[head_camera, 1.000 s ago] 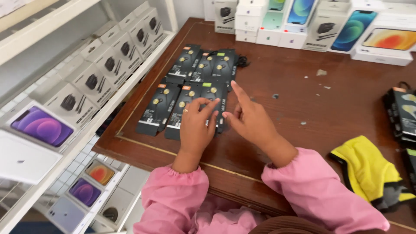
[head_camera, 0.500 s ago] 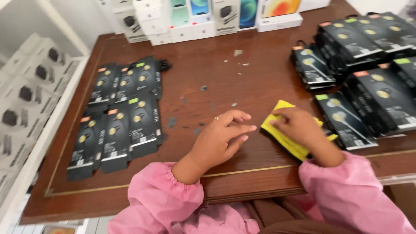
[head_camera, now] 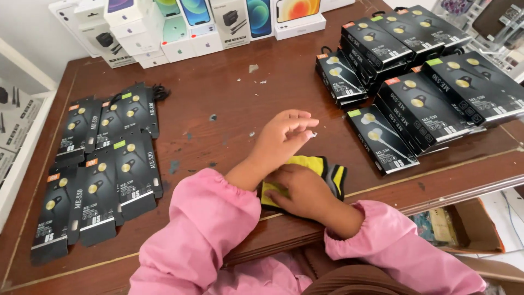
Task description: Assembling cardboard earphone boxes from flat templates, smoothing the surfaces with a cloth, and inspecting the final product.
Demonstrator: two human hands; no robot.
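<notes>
Right hand (head_camera: 297, 188): fingers flat, pinning yellow cloth (head_camera: 314, 166) to table (head_camera: 229, 87). Left hand (head_camera: 284, 134): fingers loosely curled, hovering empty, reaching toward black earphone box (head_camera: 382, 139).

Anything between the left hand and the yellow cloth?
Nothing visible. The right hand already rests flat on the yellow cloth at the table's near edge. The left hand hovers just beyond it, fingers loosely curled, with only bare wood between.
</notes>
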